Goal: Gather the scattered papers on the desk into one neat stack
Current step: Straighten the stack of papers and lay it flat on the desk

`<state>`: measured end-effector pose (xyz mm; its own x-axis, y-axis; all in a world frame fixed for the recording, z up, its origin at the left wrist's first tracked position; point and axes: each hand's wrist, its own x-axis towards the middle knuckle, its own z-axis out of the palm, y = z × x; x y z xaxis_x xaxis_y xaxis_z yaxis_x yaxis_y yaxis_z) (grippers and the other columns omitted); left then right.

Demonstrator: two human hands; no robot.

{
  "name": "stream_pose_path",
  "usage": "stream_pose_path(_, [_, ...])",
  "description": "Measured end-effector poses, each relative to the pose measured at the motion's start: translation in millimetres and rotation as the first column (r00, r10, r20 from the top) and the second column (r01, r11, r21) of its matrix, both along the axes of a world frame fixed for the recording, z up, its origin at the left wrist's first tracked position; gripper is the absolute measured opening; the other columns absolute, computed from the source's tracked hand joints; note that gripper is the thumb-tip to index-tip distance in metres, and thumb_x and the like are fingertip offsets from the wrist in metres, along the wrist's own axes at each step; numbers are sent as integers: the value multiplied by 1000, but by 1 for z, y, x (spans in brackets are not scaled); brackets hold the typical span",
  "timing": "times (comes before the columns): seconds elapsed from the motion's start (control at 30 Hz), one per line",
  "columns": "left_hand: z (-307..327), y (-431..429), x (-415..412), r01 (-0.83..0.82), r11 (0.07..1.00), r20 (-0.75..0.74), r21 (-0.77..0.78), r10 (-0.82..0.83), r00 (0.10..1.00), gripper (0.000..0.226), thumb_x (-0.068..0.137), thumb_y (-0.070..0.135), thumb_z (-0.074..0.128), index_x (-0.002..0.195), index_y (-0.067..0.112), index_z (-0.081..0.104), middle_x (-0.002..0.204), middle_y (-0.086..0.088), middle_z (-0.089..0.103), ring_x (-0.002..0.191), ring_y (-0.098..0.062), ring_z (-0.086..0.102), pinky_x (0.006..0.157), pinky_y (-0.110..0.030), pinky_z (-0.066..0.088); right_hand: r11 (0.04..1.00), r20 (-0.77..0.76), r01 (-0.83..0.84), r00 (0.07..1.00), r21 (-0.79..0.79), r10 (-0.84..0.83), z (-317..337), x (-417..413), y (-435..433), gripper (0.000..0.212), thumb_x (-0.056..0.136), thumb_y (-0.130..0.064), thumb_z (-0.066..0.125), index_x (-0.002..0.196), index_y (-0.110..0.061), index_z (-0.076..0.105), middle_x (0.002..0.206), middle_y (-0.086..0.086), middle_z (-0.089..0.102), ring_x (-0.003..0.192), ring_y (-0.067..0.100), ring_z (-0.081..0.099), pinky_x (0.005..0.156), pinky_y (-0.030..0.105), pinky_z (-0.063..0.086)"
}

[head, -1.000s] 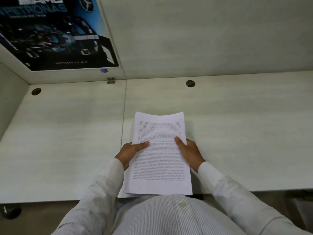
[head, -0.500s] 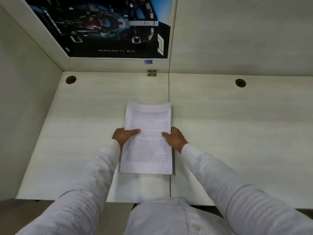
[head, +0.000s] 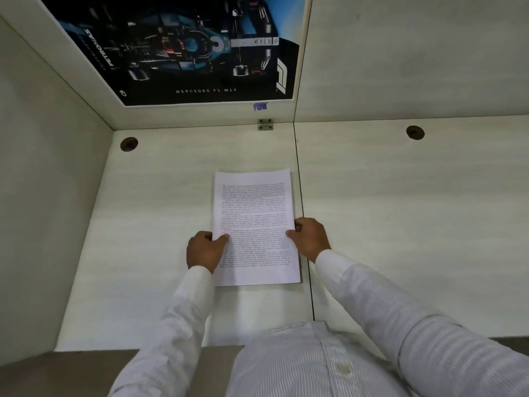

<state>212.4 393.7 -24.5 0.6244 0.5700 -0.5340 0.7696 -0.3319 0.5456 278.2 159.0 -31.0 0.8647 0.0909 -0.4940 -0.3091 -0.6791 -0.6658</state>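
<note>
On desk (head: 143,224), paper stack (head: 253,207) (text up), its sides in pinching fingers (head: 223,238): left hand (head: 204,249), right hand (head: 310,237).

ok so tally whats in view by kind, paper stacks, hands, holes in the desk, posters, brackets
paper stack: 1 (sheets in it cannot be counted)
hands: 2, left hand and right hand, each gripping a side of the stack
cable holes: 2
poster: 1
metal bracket: 1
total: 7

Paper stack (head: 254,224) prob. flat on desk (head: 154,224) ctr — poster (head: 186,53) behind.
</note>
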Motion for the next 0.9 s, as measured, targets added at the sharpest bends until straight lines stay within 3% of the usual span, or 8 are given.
stream_pose_path(0.07, [1,-5,-11,10,1000,-5,3,-10,1000,43,85,42,71,111,8,67,110,-8,69,87,-22,60,75,-28,46,999,4,-34,999,-33,34,-3,-8,-2,19,90,-19,66,104,-8,72,101,7,71,89,22,67,79,33,57])
stream_pose_path(0.2, [5,-14,-28,16,1000,-23,20,-15,1000,35,86,39,70,102,8,66,105,-7,69,84,-22,59,72,-27,43,989,57,-116,991,-89,121,-4,-35,-4,25,92,-25,64,112,-10,64,109,9,61,96,24,61,81,32,52])
stream_pose_path(0.37, [9,-18,-38,67,996,-81,50,-63,995,41,86,44,67,105,8,62,107,-6,66,89,-23,59,75,-27,43,971,75,-207,973,-124,217,2,-76,-8,58,84,-35,74,128,-12,44,118,8,52,109,25,53,83,32,47])
stream_pose_path(0.47, [9,-18,-37,92,994,-100,58,-86,991,44,86,46,67,106,8,62,110,-7,66,99,-27,62,81,-30,48,949,48,-275,957,-155,286,2,-82,-5,100,82,-36,76,153,-4,14,137,12,43,125,28,43,97,35,46])
stream_pose_path(0.53, [10,-18,-34,109,992,-121,65,-101,988,44,86,46,67,106,6,62,112,-9,66,103,-28,62,85,-31,49,927,53,-317,941,-201,333,5,-81,-3,114,84,-33,75,155,-2,-8,145,16,37,131,29,39,102,36,45])
stream_pose_path(0.7, [12,-19,-28,135,988,-152,70,-123,981,46,86,44,68,104,2,65,113,-14,67,107,-32,63,88,-32,50,874,54,-404,900,-271,433,6,-85,-4,121,82,-25,78,152,1,-18,150,18,29,135,33,34,101,39,47])
stream_pose_path(0.8, [8,-14,-29,123,991,-162,58,-112,980,54,84,48,68,111,1,66,115,-14,68,106,-32,63,90,-34,51,862,97,-415,883,-291,458,3,-91,-8,112,85,-16,72,152,2,-16,148,17,32,131,31,37,96,37,49])
stream_pose_path(0.9, [5,-14,-32,106,992,-159,68,-94,983,52,85,49,67,105,1,67,110,-15,69,101,-32,64,86,-34,50,863,172,-390,872,-321,458,-5,-93,-13,98,89,-8,63,154,1,-11,142,16,41,123,28,43,91,36,50])
